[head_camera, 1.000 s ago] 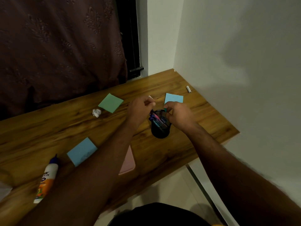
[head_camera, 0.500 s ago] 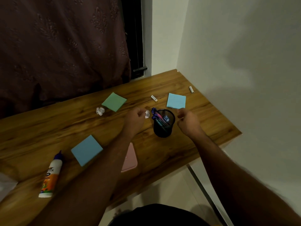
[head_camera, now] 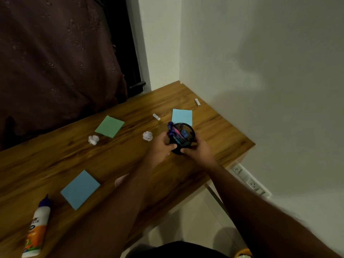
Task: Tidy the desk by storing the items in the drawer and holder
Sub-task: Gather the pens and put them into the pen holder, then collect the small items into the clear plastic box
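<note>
A black mesh pen holder [head_camera: 183, 127] with several pens in it stands near the desk's right end. My left hand [head_camera: 161, 148] wraps its left side and my right hand [head_camera: 197, 151] wraps its right side, both gripping it. A crumpled white paper ball [head_camera: 148, 135] lies on the wood just left of the holder. Another paper ball [head_camera: 93, 139] sits further left beside a green sticky pad [head_camera: 109, 126]. One blue sticky pad [head_camera: 182, 116] lies behind the holder, another blue pad [head_camera: 80, 189] near my left forearm.
A glue bottle [head_camera: 36, 230] lies at the front left of the wooden desk [head_camera: 46, 164]. Two small white tubes [head_camera: 156, 117] [head_camera: 197, 102] lie near the back right. A pink item [head_camera: 121, 180] is mostly hidden under my left arm. The wall [head_camera: 270, 90] borders the desk's right side.
My left hand let go of the paper ball, which now lies on the desk. Both hands closed in around the pen holder.
</note>
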Action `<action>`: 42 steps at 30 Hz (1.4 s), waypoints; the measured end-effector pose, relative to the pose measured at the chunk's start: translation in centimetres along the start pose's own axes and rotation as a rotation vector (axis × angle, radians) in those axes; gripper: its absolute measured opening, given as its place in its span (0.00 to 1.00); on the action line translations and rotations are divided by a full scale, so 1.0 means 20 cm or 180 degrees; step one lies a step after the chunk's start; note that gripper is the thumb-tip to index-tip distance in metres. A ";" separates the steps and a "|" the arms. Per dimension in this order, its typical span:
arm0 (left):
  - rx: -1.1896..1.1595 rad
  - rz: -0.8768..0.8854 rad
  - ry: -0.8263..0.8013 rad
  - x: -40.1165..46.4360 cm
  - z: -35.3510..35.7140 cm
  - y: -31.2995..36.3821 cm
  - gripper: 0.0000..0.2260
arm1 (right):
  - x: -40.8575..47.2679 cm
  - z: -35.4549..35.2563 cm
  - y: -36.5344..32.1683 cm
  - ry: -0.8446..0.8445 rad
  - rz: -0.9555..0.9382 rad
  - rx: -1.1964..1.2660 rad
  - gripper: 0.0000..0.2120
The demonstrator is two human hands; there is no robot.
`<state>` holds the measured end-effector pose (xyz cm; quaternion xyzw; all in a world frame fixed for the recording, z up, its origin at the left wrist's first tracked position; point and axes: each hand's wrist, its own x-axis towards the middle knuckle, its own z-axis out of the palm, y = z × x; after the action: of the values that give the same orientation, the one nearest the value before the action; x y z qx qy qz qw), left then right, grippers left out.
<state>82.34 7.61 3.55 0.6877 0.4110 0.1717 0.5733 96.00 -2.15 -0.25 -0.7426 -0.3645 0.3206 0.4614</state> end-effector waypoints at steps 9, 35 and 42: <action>-0.0067 0.0055 -0.0686 0.24 0.49 0.23 0.21 | 0.01 -0.49 0.10 0.0901 0.0376 -0.0444 0.33; 0.0592 0.0309 -0.1162 0.49 0.85 0.29 0.22 | 0.12 -0.71 0.27 0.1615 0.0967 -0.0283 0.27; 0.0554 0.0222 -0.1119 0.39 0.75 0.21 0.33 | -0.02 -0.58 0.21 0.2007 0.1057 -0.0523 0.22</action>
<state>99.12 3.87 1.38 0.7678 0.2938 0.0326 0.5684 106.34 -8.99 0.17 -0.8886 -0.1033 0.1161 0.4316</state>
